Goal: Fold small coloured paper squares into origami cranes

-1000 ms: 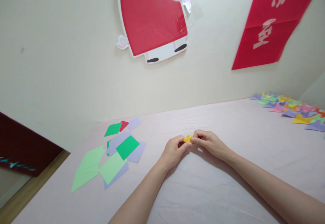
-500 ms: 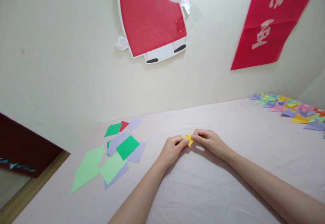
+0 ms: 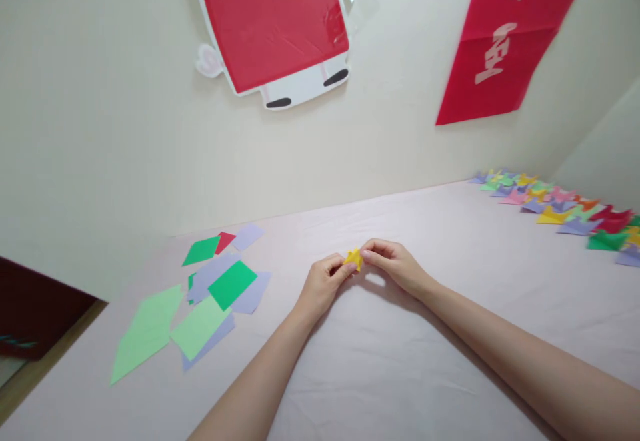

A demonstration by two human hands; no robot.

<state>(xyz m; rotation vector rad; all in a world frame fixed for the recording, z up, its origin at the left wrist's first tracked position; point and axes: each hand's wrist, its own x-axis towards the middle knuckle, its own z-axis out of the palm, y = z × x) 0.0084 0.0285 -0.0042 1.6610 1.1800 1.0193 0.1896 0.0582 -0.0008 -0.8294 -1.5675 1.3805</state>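
Note:
A small piece of folded yellow paper (image 3: 353,259) is between my two hands, low over the pale cloth. My left hand (image 3: 324,281) is closed on its left side, the thumb pressed along the near face. At the paper's right edge, the thumb and forefinger of my right hand (image 3: 393,262) are pinched together. Small points stick out from the folded paper, though the fingers cover part of it.
Sheets of green paper (image 3: 233,285), light green paper (image 3: 150,327) and lilac paper (image 3: 254,294) lie at the left, with a red piece (image 3: 225,242). Several folded paper shapes (image 3: 555,214) stand in rows at the right. A wall (image 3: 300,167) rises behind the pale cloth (image 3: 400,374).
My view has turned to the right, so the sheets and wall pictures sit further left. More folded shapes show at the right. Both hands remain at the yellow paper.

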